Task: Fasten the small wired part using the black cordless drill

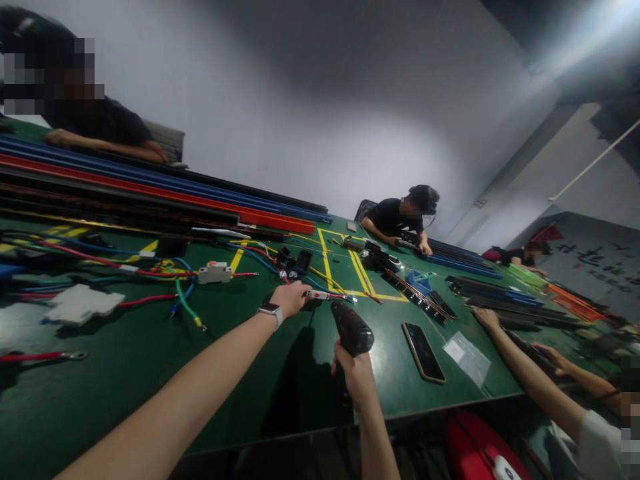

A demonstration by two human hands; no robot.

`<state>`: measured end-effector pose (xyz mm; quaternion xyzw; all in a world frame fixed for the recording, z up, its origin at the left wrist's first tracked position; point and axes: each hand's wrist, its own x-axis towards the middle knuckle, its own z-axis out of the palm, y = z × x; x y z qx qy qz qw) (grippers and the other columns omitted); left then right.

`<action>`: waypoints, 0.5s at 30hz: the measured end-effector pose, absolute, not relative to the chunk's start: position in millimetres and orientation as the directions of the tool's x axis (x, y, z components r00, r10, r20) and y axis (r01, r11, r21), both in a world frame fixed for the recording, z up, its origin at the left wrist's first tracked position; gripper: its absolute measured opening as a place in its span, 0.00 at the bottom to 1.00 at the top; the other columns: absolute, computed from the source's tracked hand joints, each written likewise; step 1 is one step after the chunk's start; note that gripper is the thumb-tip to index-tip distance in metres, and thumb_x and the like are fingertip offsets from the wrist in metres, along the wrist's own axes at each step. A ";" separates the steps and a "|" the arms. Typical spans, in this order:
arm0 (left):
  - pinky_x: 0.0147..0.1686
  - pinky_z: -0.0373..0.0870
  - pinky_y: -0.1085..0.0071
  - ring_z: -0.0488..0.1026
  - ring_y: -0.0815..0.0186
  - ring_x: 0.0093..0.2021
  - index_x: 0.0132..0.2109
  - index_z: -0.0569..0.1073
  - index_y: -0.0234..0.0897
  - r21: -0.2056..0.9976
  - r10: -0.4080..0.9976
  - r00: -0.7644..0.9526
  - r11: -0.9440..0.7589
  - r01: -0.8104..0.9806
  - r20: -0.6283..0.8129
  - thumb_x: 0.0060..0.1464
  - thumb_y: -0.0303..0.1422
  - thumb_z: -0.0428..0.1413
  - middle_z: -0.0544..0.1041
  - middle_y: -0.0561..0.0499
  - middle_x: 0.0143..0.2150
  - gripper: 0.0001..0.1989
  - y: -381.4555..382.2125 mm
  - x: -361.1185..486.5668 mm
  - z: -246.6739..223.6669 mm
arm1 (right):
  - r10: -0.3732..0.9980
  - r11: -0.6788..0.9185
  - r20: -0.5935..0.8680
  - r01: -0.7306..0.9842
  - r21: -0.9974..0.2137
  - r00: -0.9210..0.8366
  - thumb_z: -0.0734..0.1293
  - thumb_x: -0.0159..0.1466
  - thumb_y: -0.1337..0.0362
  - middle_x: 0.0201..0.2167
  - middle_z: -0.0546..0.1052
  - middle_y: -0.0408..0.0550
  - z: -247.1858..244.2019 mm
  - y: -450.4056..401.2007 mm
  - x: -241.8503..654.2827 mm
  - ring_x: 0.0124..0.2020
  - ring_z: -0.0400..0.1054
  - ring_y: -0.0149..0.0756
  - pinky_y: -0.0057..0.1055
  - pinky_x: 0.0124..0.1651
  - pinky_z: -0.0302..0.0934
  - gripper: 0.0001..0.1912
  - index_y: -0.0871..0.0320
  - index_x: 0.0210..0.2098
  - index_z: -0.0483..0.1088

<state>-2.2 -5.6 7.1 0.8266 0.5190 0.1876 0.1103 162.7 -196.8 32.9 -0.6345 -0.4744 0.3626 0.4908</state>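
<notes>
My left hand (pixel 291 299), with a watch on its wrist, is closed on a small white and dark part (pixel 318 295) that has wires on it. Black connectors (pixel 299 262) and blue and yellow wires lie just beyond that hand. In my right hand (pixel 353 373) is a black power screwdriver (pixel 353 328), its front end pointing toward the small part. Whether its tip touches the part cannot be made out. To the left on the green table (pixel 240 393) lie a white breaker (pixel 215 272) and a larger white block (pixel 83 305) with red wires.
A phone (pixel 424 352) and a clear plastic bag (pixel 467 359) lie right of the screwdriver. Long blue and red rails (pixel 280 219) run along the far side. People sit across the table; another person's hands (pixel 487 319) work at the right. A red stool (pixel 475 443) stands below the edge.
</notes>
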 end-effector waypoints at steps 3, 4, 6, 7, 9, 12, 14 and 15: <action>0.40 0.65 0.68 0.74 0.61 0.43 0.53 0.73 0.55 0.385 0.902 0.388 -0.431 0.816 0.188 0.57 0.48 0.49 0.75 0.48 0.48 0.19 -5.4 -2.4 7.2 | 0.961 -0.058 0.015 0.253 -0.966 0.278 0.65 0.53 0.59 0.14 0.68 0.40 33.2 -196.5 163.2 0.18 0.65 0.34 0.29 0.26 0.59 0.09 0.58 0.28 0.68; 0.40 0.65 0.68 0.74 0.61 0.43 0.53 0.74 0.55 0.387 0.903 0.386 -0.429 0.816 0.187 0.57 0.48 0.49 0.75 0.48 0.48 0.19 -5.4 -2.4 7.4 | 0.961 -0.055 0.019 0.256 -0.965 0.276 0.65 0.53 0.59 0.14 0.68 0.41 34.2 -196.8 162.9 0.18 0.65 0.34 0.29 0.26 0.59 0.09 0.58 0.27 0.67; 0.40 0.65 0.68 0.74 0.61 0.43 0.53 0.74 0.55 0.387 0.902 0.389 -0.432 0.815 0.187 0.57 0.48 0.49 0.75 0.48 0.48 0.19 -5.5 -2.4 7.7 | 0.961 -0.050 0.024 0.259 -0.965 0.276 0.64 0.53 0.60 0.14 0.68 0.40 36.7 -198.0 161.7 0.18 0.65 0.34 0.29 0.26 0.59 0.08 0.58 0.27 0.67; 0.40 0.65 0.68 0.74 0.61 0.43 0.53 0.74 0.55 0.387 0.902 0.389 -0.432 0.815 0.187 0.57 0.48 0.49 0.75 0.48 0.48 0.19 -5.6 -2.4 7.9 | 0.961 -0.049 0.025 0.260 -0.964 0.276 0.64 0.53 0.60 0.14 0.68 0.40 38.0 -198.6 161.0 0.18 0.65 0.34 0.29 0.26 0.59 0.07 0.58 0.27 0.67; 0.40 0.65 0.68 0.74 0.61 0.43 0.53 0.73 0.55 0.387 0.903 0.386 -0.429 0.817 0.187 0.57 0.48 0.49 0.75 0.48 0.48 0.19 -6.0 -2.5 8.3 | 0.961 -0.052 0.023 0.260 -0.964 0.277 0.64 0.54 0.60 0.14 0.68 0.40 39.8 -199.6 159.8 0.18 0.65 0.34 0.29 0.27 0.59 0.07 0.58 0.27 0.67; 0.40 0.65 0.68 0.74 0.61 0.43 0.52 0.74 0.55 0.394 0.905 0.385 -0.426 0.814 0.181 0.57 0.48 0.49 0.75 0.48 0.48 0.18 -6.8 -2.8 9.4 | 0.962 -0.057 0.017 0.263 -0.963 0.272 0.64 0.53 0.59 0.14 0.68 0.40 40.3 -199.3 159.1 0.18 0.64 0.34 0.29 0.26 0.59 0.08 0.58 0.27 0.67; 0.40 0.65 0.68 0.74 0.61 0.43 0.52 0.74 0.55 0.402 0.906 0.388 -0.424 0.812 0.172 0.57 0.47 0.49 0.75 0.48 0.48 0.18 -7.3 -3.0 10.4 | 0.963 -0.060 0.013 0.261 -0.964 0.270 0.64 0.53 0.59 0.14 0.68 0.41 39.9 -198.4 159.1 0.18 0.64 0.33 0.29 0.25 0.59 0.08 0.58 0.26 0.67; 0.40 0.65 0.68 0.74 0.61 0.43 0.52 0.74 0.55 0.405 0.907 0.385 -0.420 0.812 0.168 0.57 0.47 0.50 0.75 0.48 0.48 0.18 -7.5 -3.0 10.9 | 0.962 -0.063 0.010 0.257 -0.964 0.272 0.64 0.53 0.58 0.14 0.68 0.41 39.8 -198.1 159.1 0.18 0.64 0.33 0.29 0.25 0.59 0.08 0.58 0.26 0.67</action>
